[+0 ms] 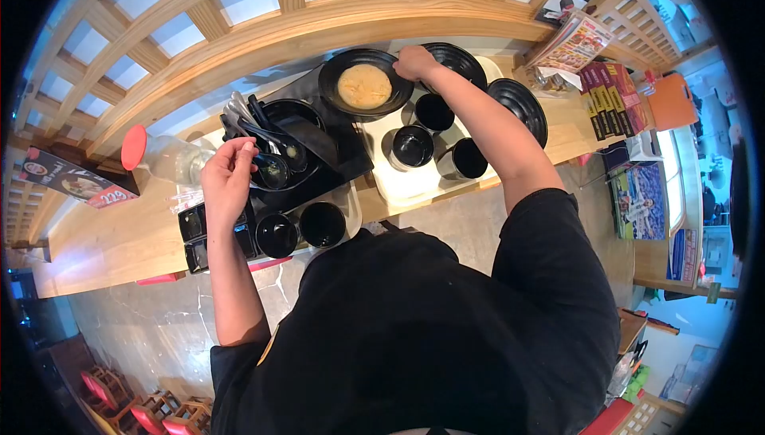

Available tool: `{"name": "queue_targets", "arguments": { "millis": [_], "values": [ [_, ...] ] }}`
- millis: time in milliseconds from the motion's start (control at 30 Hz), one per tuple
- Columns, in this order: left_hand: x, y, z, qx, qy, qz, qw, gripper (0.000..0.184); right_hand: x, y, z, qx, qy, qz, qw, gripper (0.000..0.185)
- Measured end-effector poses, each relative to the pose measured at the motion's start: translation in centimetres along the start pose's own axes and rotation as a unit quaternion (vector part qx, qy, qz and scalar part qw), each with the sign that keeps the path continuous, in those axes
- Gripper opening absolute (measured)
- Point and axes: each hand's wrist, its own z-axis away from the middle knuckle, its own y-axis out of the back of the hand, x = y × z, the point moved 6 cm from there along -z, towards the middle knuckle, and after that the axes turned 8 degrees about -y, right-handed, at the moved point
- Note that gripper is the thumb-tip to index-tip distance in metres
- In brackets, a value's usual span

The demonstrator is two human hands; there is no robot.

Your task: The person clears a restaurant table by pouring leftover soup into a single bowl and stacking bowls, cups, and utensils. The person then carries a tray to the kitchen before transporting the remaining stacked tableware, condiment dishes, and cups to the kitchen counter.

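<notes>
In the head view, the left hand (227, 174) pinches a black spoon (272, 172) in its fingers beside bunched utensils (239, 112), while the right hand (416, 63) has its fingers closed on the rim of a wide black bowl (329, 86) above the desk (103, 252), seemingly to keep clear of the cloudy orange broth (364, 86) inside. Three black cups (412, 146) stand close together on a white tray (384, 170), probably to save room, their contents too dark to tell.

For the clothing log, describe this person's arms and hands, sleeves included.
The left hand and right hand are ungloved; the forearms are bare, with no watch or bracelet visible. Both short sleeves are black; a yellowish strip shows beside the left one.
</notes>
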Motion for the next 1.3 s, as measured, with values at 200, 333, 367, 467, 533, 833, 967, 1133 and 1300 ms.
{"name": "queue_targets", "arguments": {
  "millis": [200, 333, 367, 467, 533, 833, 967, 1133, 1300],
  "values": [
    [-0.1, 0.3, -0.2, 0.001, -0.014, 0.008, 1.000, 0.020, -0.8, 2.4, 3.0, -0.024, -0.016, -0.056, 0.998, 0.034],
    [0.1, 0.4, -0.6, 0.002, -0.017, 0.014, 1.000, 0.020, 0.0, 4.9, 5.4, 0.007, 0.014, -0.030, 0.999, 0.031],
    [0.1, 0.4, -0.8, -0.002, -0.017, 0.015, 1.000, 0.020, 0.9, 5.3, 5.7, 0.007, 0.010, -0.030, 0.999, 0.031],
    [0.6, 0.1, -1.1, -0.008, -0.011, 0.004, 1.000, 0.020, 2.9, 7.7, 7.8, 0.021, 0.025, -0.080, 0.996, 0.029],
    [0.5, -0.2, -1.4, -0.015, -0.017, 0.007, 1.000, 0.020, 5.2, 9.2, 8.7, 0.015, -0.009, -0.122, 0.992, 0.033],
    [0.7, -1.0, -2.0, -0.026, -0.033, 0.022, 0.999, 0.019, 17.2, 14.8, 12.5, 0.084, -0.127, -0.106, 0.983, 0.032],
    [0.5, -1.1, -2.0, -0.026, -0.035, 0.021, 0.999, 0.019, 21.7, 12.7, 12.4, 0.093, -0.204, -0.109, 0.968, 0.031],
    [0.3, -1.0, -2.0, -0.028, -0.037, 0.017, 0.999, 0.019, 26.1, 9.1, 11.1, 0.134, -0.248, -0.095, 0.955, 0.029],
    [5.0, -6.3, -4.7, -0.114, -0.080, 0.037, 0.990, 0.023, 25.7, 8.8, 12.6, 0.108, -0.297, -0.195, 0.929, 0.033]
  ]
}}
